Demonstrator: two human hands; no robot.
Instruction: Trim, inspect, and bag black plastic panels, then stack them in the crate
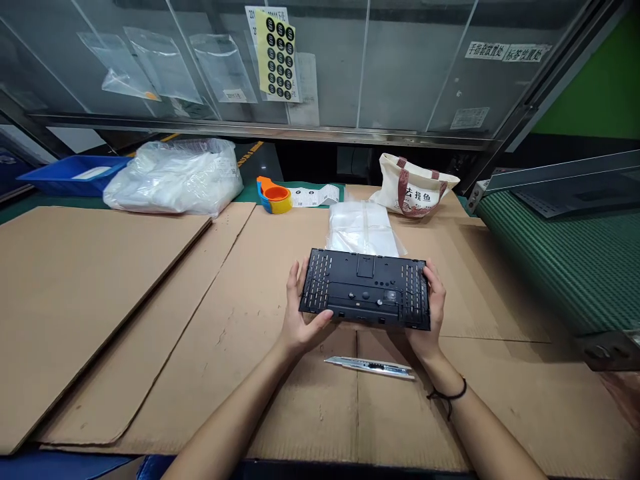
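Between my two hands is a flat black plastic panel (365,293), raised over the cardboard, with slotted vents at both ends and small round studs in its middle. My left hand (299,320) grips its left end, thumb along the lower edge. At the opposite end my right hand (431,307) is closed round the side, and part of its fingers is hidden behind the panel. Below, on the cardboard, lies a silver utility knife (370,367). Just behind the panel rests a stack of clear plastic bags (363,223).
Cardboard sheets (100,267) cover the bench. A green conveyor belt (565,247) runs at the right. Along the back stand a blue tray (70,177), a bundle of plastic bags (175,177), an orange and yellow tape dispenser (275,195) and a cloth bag (415,187).
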